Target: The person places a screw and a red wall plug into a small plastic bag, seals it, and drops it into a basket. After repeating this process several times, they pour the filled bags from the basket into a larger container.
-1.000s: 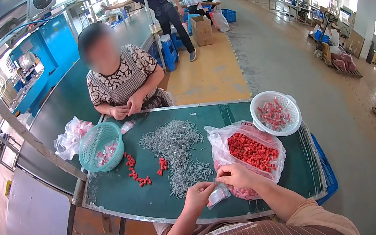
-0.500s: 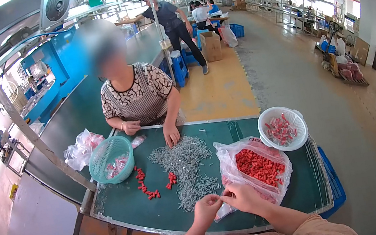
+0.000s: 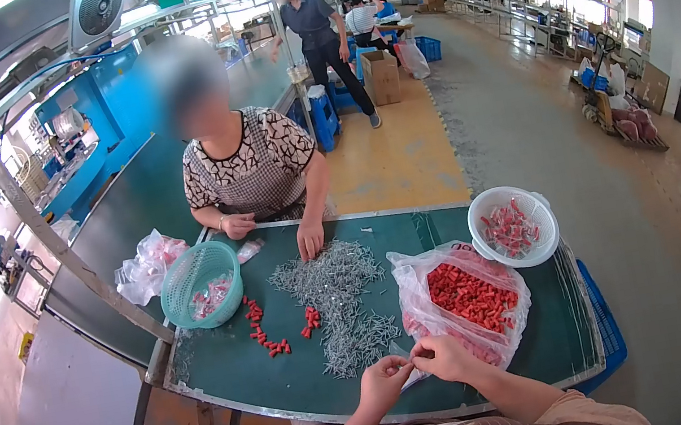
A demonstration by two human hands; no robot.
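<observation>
Close to the table's near edge, my left hand [image 3: 383, 383] and my right hand [image 3: 441, 359] meet fingertip to fingertip. Both are closed in a pinch on what looks like a small clear plastic bag [image 3: 399, 351], mostly covered by the fingers. Just beyond my left hand lies a heap of grey screws [image 3: 343, 303]. Beside my right hand an open plastic bag [image 3: 411, 277] holds many red plugs [image 3: 469, 294]. More red plugs [image 3: 257, 318] lie loose left of the screws.
Across the green table [image 3: 231, 368], a co-worker's hand [image 3: 311, 239] touches the screw heap. A green basket [image 3: 198, 274] at left and a white basket [image 3: 494, 254] at right hold small packets. A metal post [image 3: 40, 211] rises at the left.
My hands have shifted slightly to the right, their fingertips still together. A standing person in the background has lowered an outstretched arm. The co-worker's hand stays at the screw heap.
</observation>
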